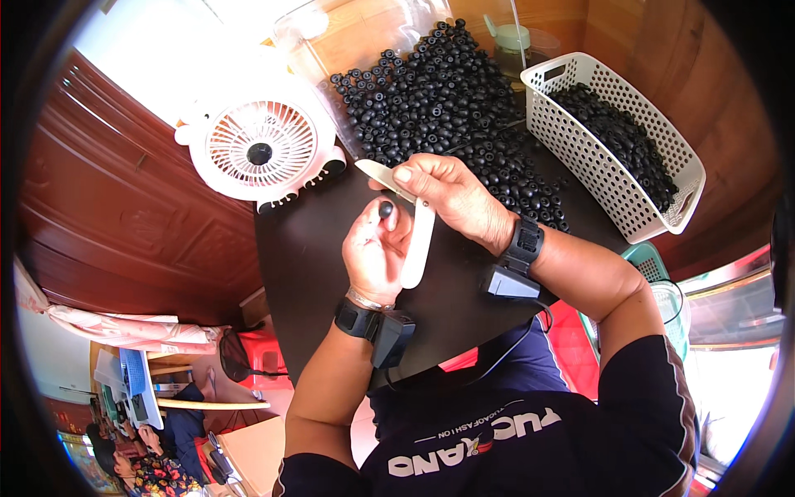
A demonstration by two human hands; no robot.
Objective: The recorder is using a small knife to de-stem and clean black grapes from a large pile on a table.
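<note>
My right hand (451,195) is closed on a folding knife, its thumb pressing on the blade (379,173) close to the pivot. The knife's white handle (419,248) slants down alongside my left palm; whether it touches the palm I cannot tell. Left of it, my left hand (373,253) is turned palm up. A small round black bead-like piece (386,209) is pinched at its fingertips, just below the blade. Beyond both hands lies a big heap of similar black pieces (439,95), many showing a hole, spilling from a clear plastic bin (302,50) onto the dark table (310,248).
A white fan (259,154) stands at the left back. On the right, a perforated white basket (609,157) holds more black pieces. Behind the heap is a jar with a pale green lid (512,37). Cables hang from my wrist devices. Another person (149,464) sits at lower left.
</note>
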